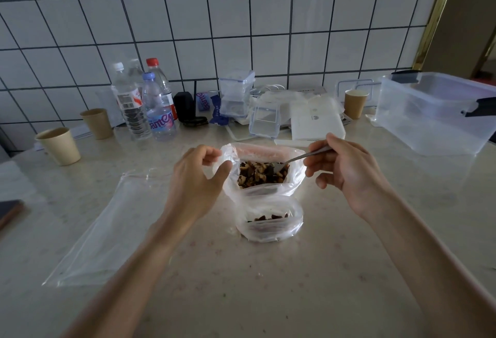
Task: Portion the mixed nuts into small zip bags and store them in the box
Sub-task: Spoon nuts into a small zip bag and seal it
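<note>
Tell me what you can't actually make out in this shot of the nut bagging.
All from the head view:
- Spoon bowl: buried in the nuts, so its load is hidden.
- Small zip bag: cloudy plastic hides how full it is.
- Large clear box: cut off by the right edge.
- Bottle labels: too small and blurred to read fully.
- Right hand fingertips: curled behind the spoon handle.
- Dark object at the left edge: cut off.
</note>
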